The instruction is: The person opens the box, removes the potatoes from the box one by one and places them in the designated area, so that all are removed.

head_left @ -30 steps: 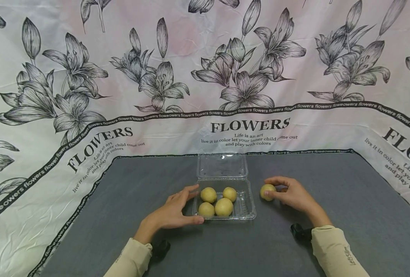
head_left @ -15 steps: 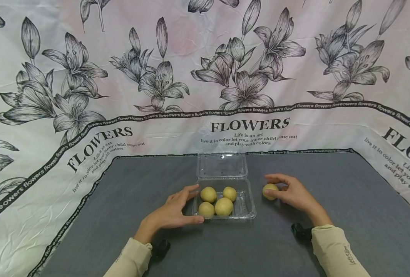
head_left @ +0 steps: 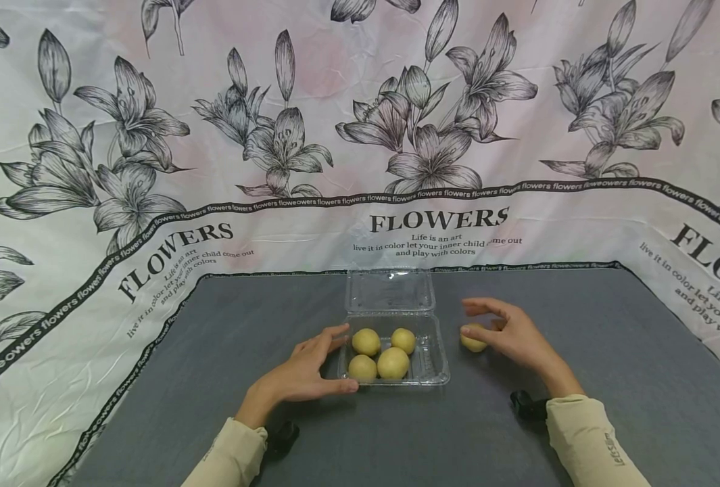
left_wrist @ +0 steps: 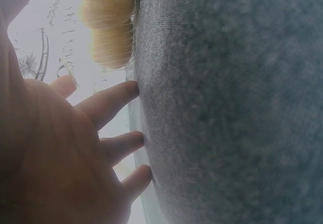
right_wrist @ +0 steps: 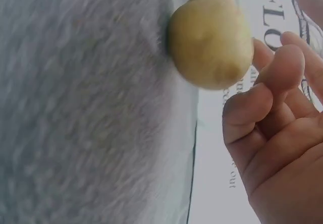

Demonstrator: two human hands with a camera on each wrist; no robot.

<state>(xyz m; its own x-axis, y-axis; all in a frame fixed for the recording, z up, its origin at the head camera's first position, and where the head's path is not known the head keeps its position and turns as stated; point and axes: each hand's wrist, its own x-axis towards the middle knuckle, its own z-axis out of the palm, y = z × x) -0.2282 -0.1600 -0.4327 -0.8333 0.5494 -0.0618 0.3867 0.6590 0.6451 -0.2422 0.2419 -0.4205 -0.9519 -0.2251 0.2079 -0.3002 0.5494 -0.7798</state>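
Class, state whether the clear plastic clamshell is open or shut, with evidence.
Open: its lid sits folded back behind the base, leaving four yellow fruits uncovered.

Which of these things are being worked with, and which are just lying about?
Likely in use:
left hand
right hand
open clear box
four round yellow items inside
loose round yellow item

Just there:
flowered cloth
grey tabletop
black wrist devices

Curtained workspace, floral hanging cloth (head_left: 360, 162)
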